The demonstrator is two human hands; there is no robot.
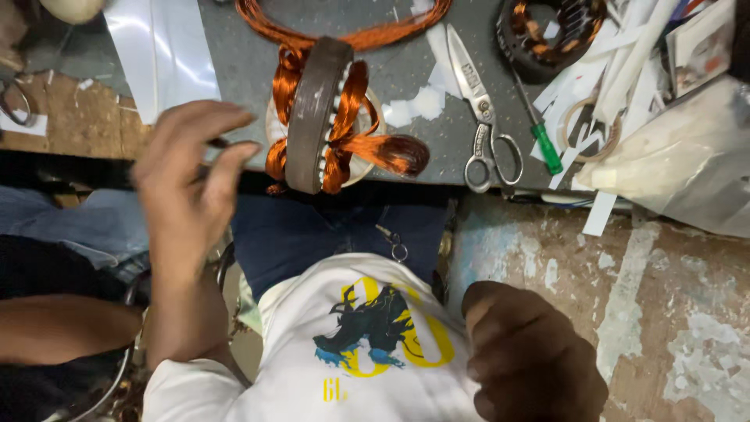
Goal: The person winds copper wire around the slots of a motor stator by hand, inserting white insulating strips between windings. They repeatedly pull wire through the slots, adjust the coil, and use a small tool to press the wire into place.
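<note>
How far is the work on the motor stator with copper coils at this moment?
Copper coils already sit in the stator ring, their ends looping out loose. The left hand is raised beside it, pinching something thin that I cannot identify. The right hand is fisted, away from the bench. Scissors and screwdriver lie unused. Loose ends remain untied.

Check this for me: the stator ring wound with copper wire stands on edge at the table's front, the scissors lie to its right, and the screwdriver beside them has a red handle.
One detail is wrong. In the head view the screwdriver has a green handle, not red. The rest holds: the stator ring wound with copper wire stands on edge at the front of the table, and the scissors lie to its right.
</note>
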